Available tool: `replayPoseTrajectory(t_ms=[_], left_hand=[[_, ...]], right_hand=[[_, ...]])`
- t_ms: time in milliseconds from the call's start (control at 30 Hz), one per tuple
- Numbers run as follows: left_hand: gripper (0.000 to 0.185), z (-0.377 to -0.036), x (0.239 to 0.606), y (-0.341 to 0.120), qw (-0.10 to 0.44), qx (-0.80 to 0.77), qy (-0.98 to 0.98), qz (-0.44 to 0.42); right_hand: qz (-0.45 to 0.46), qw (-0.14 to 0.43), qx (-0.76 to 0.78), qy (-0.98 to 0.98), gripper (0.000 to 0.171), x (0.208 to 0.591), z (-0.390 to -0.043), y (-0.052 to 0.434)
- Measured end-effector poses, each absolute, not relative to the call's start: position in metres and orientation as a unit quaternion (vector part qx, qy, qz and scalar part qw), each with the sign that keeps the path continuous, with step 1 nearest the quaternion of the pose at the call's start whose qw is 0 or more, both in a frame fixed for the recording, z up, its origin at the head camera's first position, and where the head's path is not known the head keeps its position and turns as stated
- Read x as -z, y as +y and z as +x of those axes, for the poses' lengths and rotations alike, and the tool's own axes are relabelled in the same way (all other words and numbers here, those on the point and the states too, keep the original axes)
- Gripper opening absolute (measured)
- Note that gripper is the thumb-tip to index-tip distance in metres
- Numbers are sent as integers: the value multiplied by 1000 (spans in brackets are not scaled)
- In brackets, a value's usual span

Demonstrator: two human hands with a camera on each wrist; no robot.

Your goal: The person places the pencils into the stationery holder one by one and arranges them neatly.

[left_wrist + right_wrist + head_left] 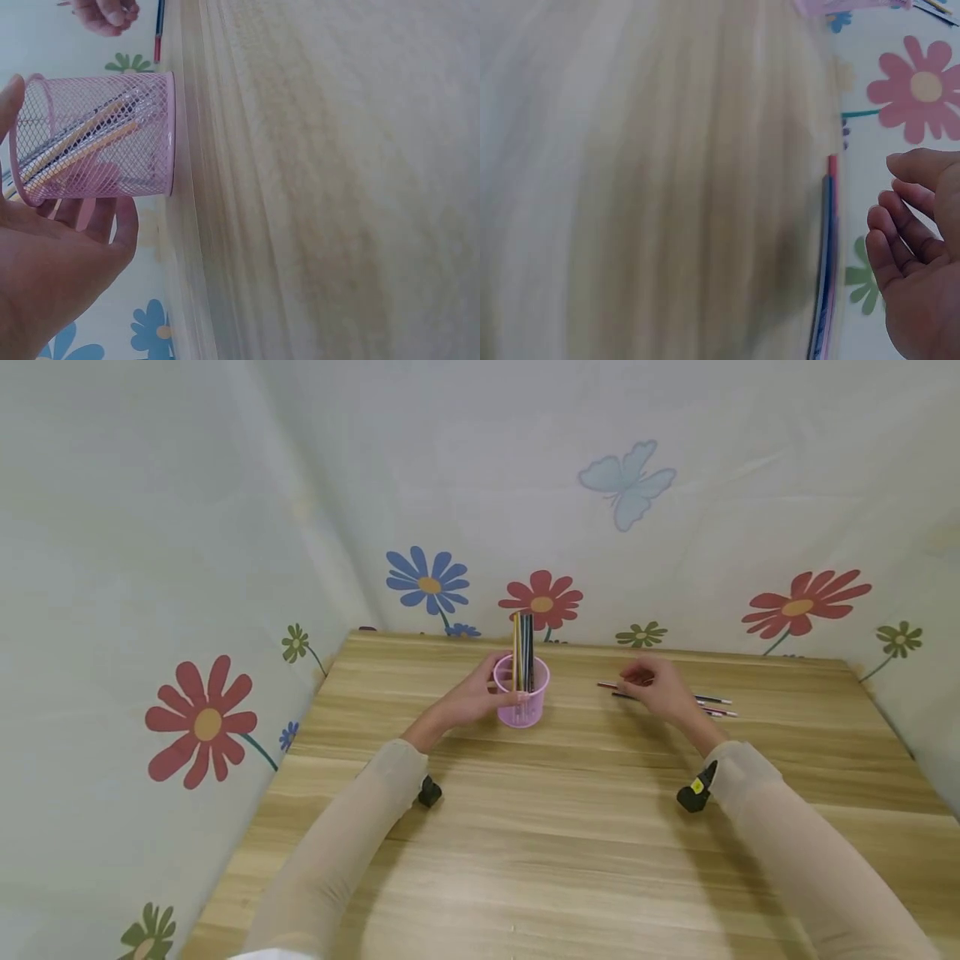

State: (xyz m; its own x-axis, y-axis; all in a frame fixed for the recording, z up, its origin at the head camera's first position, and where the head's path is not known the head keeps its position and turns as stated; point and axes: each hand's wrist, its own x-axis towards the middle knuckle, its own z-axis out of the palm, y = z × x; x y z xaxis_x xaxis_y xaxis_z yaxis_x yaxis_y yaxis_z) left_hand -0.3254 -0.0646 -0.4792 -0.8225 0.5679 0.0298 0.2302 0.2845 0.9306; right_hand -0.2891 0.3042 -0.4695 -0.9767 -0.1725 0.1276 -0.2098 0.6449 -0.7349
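Note:
A pink mesh pencil cup (534,710) stands upright near the back of the table, with several pencils (524,643) leaning together inside it. My left hand (471,697) grips the cup from its left side, thumb across the near face and fingers round the far side, as the left wrist view (67,262) also bears out. To the right, a few loose pencils (826,255) lie side by side on the tabletop. Over them hovers my right hand (662,690), its fingers (889,259) loosely bent with nothing between them; in the head view it hides the pencils' middle parts.
The wood-grain table (495,860) ends at the back against a white sheet (480,485) printed with flowers and a butterfly. Another sheet side (150,568) runs along the left edge. A dark camera (693,797) is strapped at my right wrist.

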Motion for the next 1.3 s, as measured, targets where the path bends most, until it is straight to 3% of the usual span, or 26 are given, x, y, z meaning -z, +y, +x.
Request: replayPoseTrajectory(t_ms=[767,1300], left_hand=[[85,-325,476,-63,152,-543,783,263],[87,-321,475,-64,158,-533,791,255]], right_hand=[[145,24,-311,-939,28,487,-284,316],[171,4,-281,-944,9,491,-285,309]])
